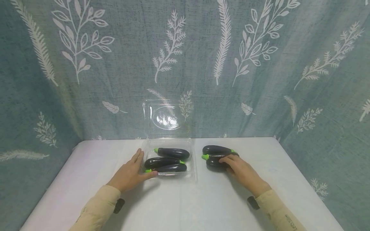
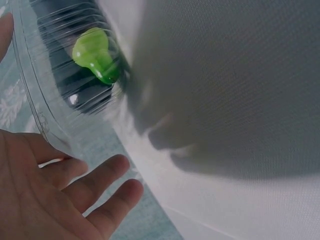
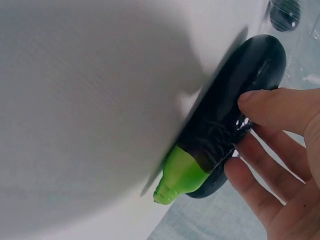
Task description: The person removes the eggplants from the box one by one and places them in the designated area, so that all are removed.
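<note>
Apparently, right sleeve (image 1: 278, 210) reads "Lets", hand (image 1: 242, 172) gripping eggplant (image 3: 225, 95).

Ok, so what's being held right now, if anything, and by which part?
The right hand holds the nearest loose eggplant around the middle of its dark body. The left hand only touches the clear container.

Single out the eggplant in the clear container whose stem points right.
The middle eggplant; the back one and front one both point their stems left.
</note>
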Action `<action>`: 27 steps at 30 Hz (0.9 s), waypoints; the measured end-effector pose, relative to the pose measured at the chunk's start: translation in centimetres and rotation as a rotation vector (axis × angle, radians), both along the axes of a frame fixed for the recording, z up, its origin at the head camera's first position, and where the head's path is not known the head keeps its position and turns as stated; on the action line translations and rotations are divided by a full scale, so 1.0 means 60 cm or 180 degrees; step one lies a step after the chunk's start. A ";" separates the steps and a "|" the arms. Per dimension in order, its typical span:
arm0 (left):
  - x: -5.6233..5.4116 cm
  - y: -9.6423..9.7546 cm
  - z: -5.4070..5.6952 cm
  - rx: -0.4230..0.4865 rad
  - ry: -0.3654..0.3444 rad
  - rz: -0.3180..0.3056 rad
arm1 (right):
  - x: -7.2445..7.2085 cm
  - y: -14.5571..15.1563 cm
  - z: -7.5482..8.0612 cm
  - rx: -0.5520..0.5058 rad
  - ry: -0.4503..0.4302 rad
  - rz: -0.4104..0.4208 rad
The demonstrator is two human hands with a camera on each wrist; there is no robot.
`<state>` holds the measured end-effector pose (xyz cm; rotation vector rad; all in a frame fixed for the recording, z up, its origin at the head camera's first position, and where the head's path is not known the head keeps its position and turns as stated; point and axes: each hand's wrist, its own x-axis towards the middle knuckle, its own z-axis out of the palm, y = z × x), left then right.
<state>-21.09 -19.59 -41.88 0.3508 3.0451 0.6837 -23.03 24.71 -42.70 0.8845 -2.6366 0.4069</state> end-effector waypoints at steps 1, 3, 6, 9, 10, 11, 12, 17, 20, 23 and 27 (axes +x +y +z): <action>0.000 0.000 0.000 -0.0002 0.0000 -0.0001 | 0.000 0.000 0.000 0.0008 0.0022 0.0009; 0.000 0.001 0.000 -0.0003 0.0000 -0.0004 | -0.001 -0.001 0.001 0.0017 0.0046 0.0005; 0.000 0.000 0.000 -0.0005 0.0008 -0.0001 | -0.003 -0.003 0.001 0.0004 0.0042 -0.0051; 0.000 0.000 -0.001 -0.0002 0.0004 0.0005 | -0.004 -0.005 0.002 -0.0027 0.0024 -0.0130; 0.000 0.000 -0.001 -0.0001 0.0003 0.0004 | -0.004 -0.006 0.002 -0.0040 0.0026 -0.0141; 0.000 0.001 0.000 -0.0003 0.0000 0.0000 | -0.005 -0.007 0.002 -0.0054 0.0032 -0.0150; 0.000 0.002 0.000 -0.0005 -0.0001 0.0000 | -0.005 -0.007 0.003 -0.0067 0.0037 -0.0153; 0.002 0.003 0.002 -0.0008 0.0004 -0.0001 | -0.008 -0.011 0.009 -0.0130 0.0063 -0.0136; 0.002 0.003 0.002 -0.0006 0.0009 0.0005 | -0.010 -0.014 0.014 -0.0148 0.0021 -0.0165; 0.002 0.002 0.000 -0.0013 0.0008 0.0010 | -0.009 -0.018 0.021 -0.0195 -0.0064 -0.0185; 0.001 0.001 -0.001 -0.0015 0.0006 0.0007 | -0.001 -0.032 0.031 -0.0321 -0.0221 -0.0179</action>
